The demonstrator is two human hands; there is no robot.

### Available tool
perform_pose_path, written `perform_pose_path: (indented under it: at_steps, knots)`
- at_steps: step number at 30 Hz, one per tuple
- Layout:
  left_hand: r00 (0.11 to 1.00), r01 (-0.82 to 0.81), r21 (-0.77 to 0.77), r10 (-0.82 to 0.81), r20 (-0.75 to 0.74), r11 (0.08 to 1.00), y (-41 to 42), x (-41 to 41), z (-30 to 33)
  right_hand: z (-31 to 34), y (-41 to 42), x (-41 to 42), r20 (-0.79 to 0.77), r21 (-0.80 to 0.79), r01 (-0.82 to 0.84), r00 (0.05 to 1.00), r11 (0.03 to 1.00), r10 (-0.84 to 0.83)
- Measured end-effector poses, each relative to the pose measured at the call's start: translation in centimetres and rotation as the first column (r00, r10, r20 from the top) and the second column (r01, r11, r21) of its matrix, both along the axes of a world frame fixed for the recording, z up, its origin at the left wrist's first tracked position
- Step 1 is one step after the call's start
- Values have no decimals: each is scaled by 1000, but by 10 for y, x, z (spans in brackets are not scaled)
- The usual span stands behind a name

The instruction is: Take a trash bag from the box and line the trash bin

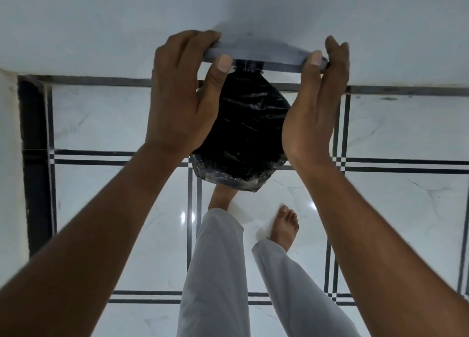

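Note:
A grey lid (pixel 264 50) is raised above the trash bin, seen edge-on and tilted up at the back. My left hand (pixel 182 95) grips its left edge, thumb in front and fingers over the top. My right hand (pixel 319 101) grips its right edge the same way. Below the lid the bin's mouth is lined with a black trash bag (pixel 248 133); the bag's edge is folded over the bin's rim (pixel 228 178). The box of bags is not in view.
The bin stands against a white wall (pixel 101 19) on a glossy white tiled floor (pixel 393 210) with black stripe lines. My bare feet and grey trouser legs (pixel 218 273) are just in front of the bin; my left foot (pixel 220 197) reaches under its front.

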State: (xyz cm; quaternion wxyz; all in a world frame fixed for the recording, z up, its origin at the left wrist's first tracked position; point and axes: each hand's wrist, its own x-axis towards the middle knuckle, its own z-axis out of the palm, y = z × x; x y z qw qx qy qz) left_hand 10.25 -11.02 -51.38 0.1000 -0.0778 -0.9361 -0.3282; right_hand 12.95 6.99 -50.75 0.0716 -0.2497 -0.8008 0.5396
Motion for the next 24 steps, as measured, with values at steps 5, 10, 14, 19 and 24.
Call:
perform_pose_path:
  at_steps: [5,10,14,19,24]
  knots:
    - [996,77,-30,-76,46,997,-8,46,-7,-11,13,44,51,43,-131,990,990,129]
    - [965,158,-34,-147,216,987,-20,112,-35,-46,25,108,169,136,-280,952,950,257]
    - [889,148,-51,-110,445,988,-12,152,-79,-97,34,150,357,189,-409,876,893,326]
    - [849,90,-130,-8,529,987,7,161,-116,-129,23,171,480,146,-430,818,891,316]
    - [744,-139,8,99,661,990,17,144,-98,-103,12,153,453,85,-285,865,955,218]
